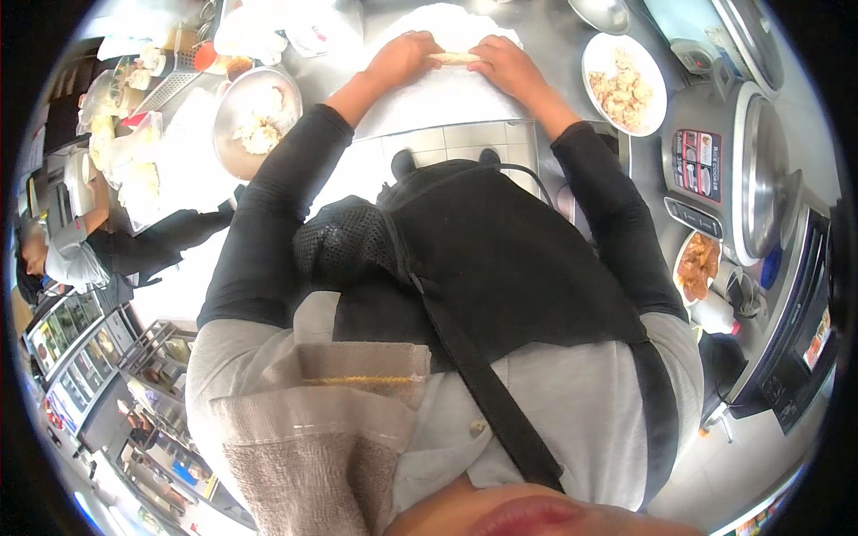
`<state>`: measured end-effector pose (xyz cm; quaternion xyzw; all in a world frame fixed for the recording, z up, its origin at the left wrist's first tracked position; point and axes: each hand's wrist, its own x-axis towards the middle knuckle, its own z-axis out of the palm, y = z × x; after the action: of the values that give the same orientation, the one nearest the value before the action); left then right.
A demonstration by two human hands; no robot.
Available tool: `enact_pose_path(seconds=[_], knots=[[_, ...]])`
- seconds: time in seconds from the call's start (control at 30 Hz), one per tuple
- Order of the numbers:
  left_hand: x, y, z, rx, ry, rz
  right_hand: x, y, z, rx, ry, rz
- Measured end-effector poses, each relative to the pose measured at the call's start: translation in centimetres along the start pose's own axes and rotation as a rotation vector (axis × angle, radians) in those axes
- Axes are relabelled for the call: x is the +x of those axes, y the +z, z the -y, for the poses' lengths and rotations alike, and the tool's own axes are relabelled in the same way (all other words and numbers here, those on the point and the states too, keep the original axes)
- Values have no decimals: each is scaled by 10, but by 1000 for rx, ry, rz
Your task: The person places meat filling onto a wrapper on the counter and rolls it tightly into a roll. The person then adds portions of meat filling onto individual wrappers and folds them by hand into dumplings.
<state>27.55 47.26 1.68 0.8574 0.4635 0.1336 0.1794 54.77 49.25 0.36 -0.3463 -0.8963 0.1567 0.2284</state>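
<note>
On the steel worktop lies a pale sheet, washed out by glare, with a narrow pale roll along its near edge. My left hand has its fingers on the roll's left end. The right end is under the fingers of my right hand. To the left is a steel bowl with light crumbly food inside. An oval white dish at the right carries chunks of light-brown food.
A rice cooker stands at the right, near a dish of brown saucy food. A metal bowl is at the back right. Bags and a perforated basket crowd the left. Another person stands at far left.
</note>
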Motion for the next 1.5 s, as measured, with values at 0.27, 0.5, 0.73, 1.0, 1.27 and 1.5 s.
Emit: enact_pose_path(seconds=[0.27,0.5,0.73,1.0,1.27,1.5], knots=[[-24,-8,23,-91,44,-86,-13,-7,-7,129,53,10],[-54,-13,39,-109,-21,-124,-18,-17,-19,132,21,-20],[-72,-10,40,0,-100,-181,-18,-18,-11,79,70,71],[-31,0,2,-35,-23,-219,44,16,42,4,-44,-8],[-51,-13,33,-22,-17,-199,10,0,5,12,-2,129],[-28,-3,18,-79,43,-105,25,20,17,66,-36,165]])
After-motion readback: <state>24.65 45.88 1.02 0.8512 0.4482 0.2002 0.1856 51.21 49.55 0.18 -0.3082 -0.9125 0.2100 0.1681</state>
